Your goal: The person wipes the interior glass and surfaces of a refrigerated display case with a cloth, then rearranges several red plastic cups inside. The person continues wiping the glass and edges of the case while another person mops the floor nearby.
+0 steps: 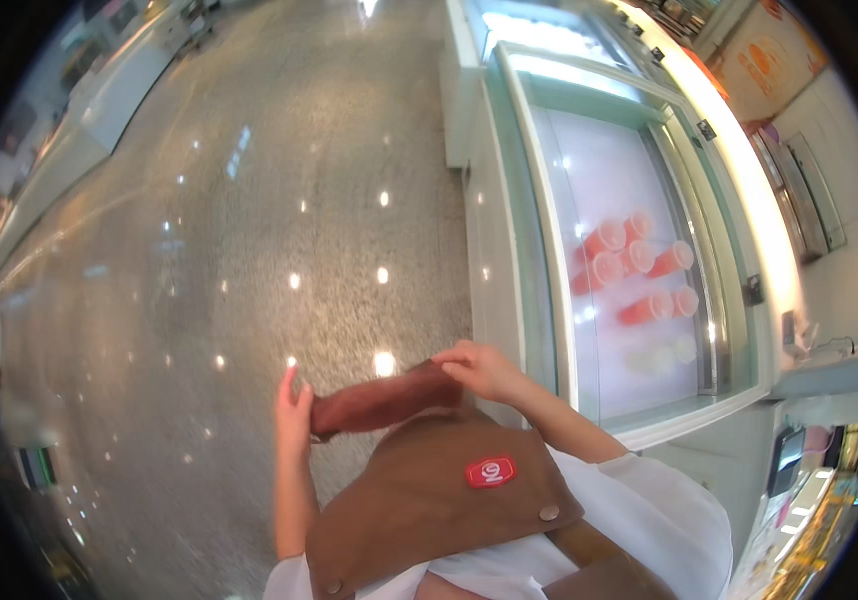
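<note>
A long, folded reddish-brown cloth [388,401] is stretched between my two hands, in front of my brown apron [429,502]. My right hand [474,367] pinches its upper right end between thumb and fingers. At its left end is my left hand [294,401], with the thumb against the cloth and a finger pointing up; part of that grip is hidden. The cloth slopes a little, its right end higher in the view. The apron bears a red badge and metal snaps over white clothing.
To the right stands a white-framed glass display case [549,225] with several lidded cups of red drink [609,266] inside. A bright light strip [751,195] runs along its far side. White counters [110,105] stand at the upper left, across a shiny speckled floor [271,225].
</note>
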{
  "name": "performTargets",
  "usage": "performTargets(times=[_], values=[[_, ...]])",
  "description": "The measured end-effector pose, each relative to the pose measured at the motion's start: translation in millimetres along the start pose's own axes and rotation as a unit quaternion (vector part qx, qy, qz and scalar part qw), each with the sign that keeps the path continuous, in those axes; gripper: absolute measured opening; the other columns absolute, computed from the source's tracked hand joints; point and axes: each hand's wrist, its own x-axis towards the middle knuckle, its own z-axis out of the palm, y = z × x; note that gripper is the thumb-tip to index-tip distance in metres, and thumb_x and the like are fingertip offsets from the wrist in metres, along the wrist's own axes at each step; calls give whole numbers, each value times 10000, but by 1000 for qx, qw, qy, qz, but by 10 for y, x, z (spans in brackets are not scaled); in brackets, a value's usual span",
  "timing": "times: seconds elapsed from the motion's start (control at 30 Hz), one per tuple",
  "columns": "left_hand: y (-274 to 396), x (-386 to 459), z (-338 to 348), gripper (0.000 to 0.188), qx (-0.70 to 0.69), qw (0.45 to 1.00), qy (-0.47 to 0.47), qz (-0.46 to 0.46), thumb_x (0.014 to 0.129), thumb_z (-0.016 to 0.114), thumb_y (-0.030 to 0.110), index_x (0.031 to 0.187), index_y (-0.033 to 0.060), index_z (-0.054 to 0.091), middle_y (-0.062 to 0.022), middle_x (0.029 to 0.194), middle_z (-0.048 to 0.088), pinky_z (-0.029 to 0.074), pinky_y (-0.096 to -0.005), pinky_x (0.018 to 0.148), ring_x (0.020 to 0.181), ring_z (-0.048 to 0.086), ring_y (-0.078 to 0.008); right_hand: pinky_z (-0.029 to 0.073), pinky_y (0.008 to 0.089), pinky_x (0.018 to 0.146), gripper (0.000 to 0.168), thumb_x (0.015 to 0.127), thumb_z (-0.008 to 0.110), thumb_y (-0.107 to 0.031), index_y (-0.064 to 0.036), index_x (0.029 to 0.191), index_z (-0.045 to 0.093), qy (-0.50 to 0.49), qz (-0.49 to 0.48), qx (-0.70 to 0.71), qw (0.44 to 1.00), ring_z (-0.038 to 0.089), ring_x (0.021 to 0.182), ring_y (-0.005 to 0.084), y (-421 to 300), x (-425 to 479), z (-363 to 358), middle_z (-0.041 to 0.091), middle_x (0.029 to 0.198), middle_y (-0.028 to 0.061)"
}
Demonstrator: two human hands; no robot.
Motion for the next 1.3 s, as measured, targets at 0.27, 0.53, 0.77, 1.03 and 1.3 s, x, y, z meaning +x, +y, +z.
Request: performTargets(times=[0.27,0.53,0.77,1.03,1.3], values=[[673,1113,761,365,375,817,-437,18,834,629,291,1092,33,613,-91,974,633,475,-323,752,842,596,-184,496,279,709,275,928,514,-156,-65,1181,573,36,65,372,925,585,814,120,-488,1182,-503,625,943,28],[1558,2780,1269,277,-165,885,-433,-54,905,535,278,1003,19,554,-45,897,591,408,-230,664,766,521,-113,387,429,948,289,832,544,-104,-57,1115,572,546,159,-313,761,470,1138,355,758,1139,-1208,475,1256,197],[2123,3418,2197,372,-54,892,-449,22,885,585,262,1160,27,497,-27,1020,566,423,-245,760,898,519,-108,357,462,975,338,854,533,-192,-25,1145,572,548,405,-399,613,440,1178,387,951,1222,-1318,486,1258,218],[2411,3512,3915,307,70,763,-608,208,831,611,129,1106,19,532,-89,1097,570,436,-344,879,1022,534,-214,290,484,1030,316,860,530,-205,-60,1136,582,521,455,-389,608,381,1255,350,1068,1202,-1329,437,1334,159],[1872,3871,5554,240,250,368,-615,651,769,639,239,895,38,600,-125,958,587,281,-482,998,1026,507,-264,321,470,1009,322,798,576,-139,-59,1110,586,542,477,-350,597,407,1237,343,978,1298,-1398,463,1313,153]])
